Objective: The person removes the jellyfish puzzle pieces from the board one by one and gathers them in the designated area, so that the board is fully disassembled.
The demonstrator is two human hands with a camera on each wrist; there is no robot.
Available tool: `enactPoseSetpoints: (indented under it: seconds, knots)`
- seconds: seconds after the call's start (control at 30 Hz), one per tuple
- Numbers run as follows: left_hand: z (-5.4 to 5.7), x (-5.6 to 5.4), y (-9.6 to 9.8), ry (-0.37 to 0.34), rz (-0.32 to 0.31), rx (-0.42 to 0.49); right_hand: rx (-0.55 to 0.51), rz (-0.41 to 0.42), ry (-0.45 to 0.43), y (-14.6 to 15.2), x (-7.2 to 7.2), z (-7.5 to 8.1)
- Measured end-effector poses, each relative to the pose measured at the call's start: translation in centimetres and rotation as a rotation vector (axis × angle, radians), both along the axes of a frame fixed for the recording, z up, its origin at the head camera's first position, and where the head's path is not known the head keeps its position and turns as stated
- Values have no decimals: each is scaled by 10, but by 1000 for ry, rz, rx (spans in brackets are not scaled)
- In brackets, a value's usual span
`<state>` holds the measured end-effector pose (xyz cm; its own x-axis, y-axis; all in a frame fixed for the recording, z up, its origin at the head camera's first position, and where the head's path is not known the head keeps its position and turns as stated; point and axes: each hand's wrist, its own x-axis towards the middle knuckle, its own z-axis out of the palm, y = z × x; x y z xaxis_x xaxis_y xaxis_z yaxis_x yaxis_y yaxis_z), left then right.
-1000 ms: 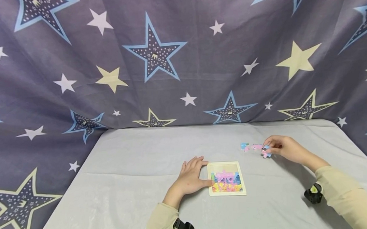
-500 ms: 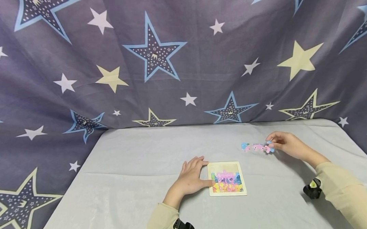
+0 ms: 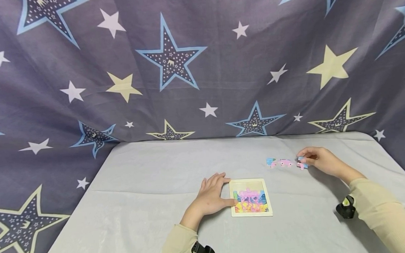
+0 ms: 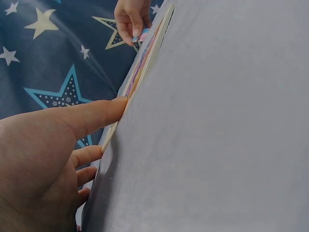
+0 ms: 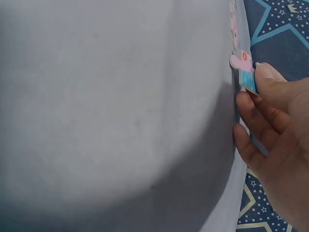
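A square puzzle tray with a cream rim lies on the cloth, its lower part filled with colourful pieces. Along its left side rests my left hand, fingers spread. The straight thumb touches the left rim and the index fingertip is at the far left corner. Farther right, my right hand pinches a pink and blue puzzle piece between thumb and fingers, at or just above the cloth. Left of it lie a pink puzzle piece and a blue and pink puzzle piece.
A pale grey cloth covers the table. Behind it hangs a dark curtain printed with stars. Each wrist wears a black strapped camera, one at the left wrist and one at the right wrist.
My right hand has moved slightly right with its puzzle piece, which has turned and now sits apart from the pink piece. The left hand and tray have stayed put.
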<state>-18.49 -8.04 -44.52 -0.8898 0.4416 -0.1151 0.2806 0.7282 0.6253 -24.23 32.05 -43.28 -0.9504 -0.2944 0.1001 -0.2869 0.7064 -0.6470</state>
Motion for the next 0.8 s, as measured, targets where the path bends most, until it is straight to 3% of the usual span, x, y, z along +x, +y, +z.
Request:
enactPoseSetpoints:
  seconds: [0.27,0.43,0.8]
  knots:
    - [0,0,0,-6,-5,-8,73,-7,42,-2,-4,-5]
    - [1,1,0,-10,2,5,106,-10,24,-3,-6,-9]
    - [3,2,0,-18,2,3,79,-22,40,-12,-3,-5]
